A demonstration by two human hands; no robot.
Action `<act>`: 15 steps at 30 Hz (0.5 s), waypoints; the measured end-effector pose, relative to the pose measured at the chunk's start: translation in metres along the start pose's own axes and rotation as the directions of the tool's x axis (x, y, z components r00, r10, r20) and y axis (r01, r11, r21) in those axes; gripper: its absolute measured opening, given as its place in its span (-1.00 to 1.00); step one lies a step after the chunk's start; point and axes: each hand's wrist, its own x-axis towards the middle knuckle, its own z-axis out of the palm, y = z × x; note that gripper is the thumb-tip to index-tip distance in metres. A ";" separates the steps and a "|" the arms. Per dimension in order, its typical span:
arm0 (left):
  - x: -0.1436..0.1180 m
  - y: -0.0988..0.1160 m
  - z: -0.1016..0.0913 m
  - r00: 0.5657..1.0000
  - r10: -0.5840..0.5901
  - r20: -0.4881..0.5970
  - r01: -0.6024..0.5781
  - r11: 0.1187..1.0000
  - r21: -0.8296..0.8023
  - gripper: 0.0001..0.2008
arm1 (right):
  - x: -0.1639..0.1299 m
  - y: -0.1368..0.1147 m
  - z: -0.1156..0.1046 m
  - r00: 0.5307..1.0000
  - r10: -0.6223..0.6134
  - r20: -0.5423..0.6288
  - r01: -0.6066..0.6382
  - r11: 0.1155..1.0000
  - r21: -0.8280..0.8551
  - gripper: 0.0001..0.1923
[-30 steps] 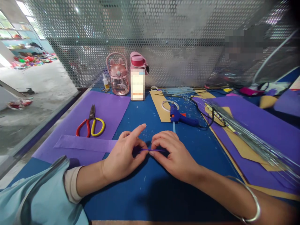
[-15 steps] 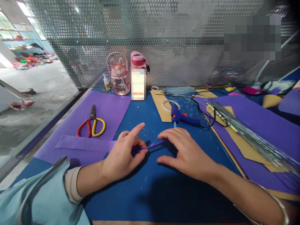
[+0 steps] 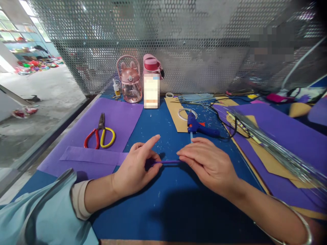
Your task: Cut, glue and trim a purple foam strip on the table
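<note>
L hand (image 3: 135, 170) & R hand (image 3: 208, 163) pinch 1 purple strip (image 3: 167, 162); 1 scissors (image 3: 100, 133), 2 bottles (image 3: 130, 83)

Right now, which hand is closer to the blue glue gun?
Right. The right hand lies just below the glue gun, its fingers near the nozzle; the left hand sits farther away.

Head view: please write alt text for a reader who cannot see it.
Two bare hands pinch the ends of a thin purple strip just above a blue work mat, the left hand at one end and the right hand at the other. Behind them lie red-and-yellow scissors on purple paper and a blue glue gun.
</note>
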 end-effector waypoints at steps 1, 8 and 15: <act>0.000 0.000 0.000 1.000 0.009 0.005 -0.009 1.000 -0.001 -0.27 | 0.001 -0.002 0.003 0.999 0.006 0.035 -0.006 1.000 0.011 -0.82; -0.002 0.003 0.003 0.998 0.047 0.052 -0.045 0.998 -0.038 -0.28 | 0.003 -0.017 0.018 0.976 0.158 0.151 -0.182 0.970 0.162 -0.93; -0.001 0.001 0.004 0.997 -0.027 0.071 0.036 0.991 -0.128 -0.26 | 0.003 -0.006 0.002 0.890 0.455 -0.006 -0.423 0.831 0.361 -0.75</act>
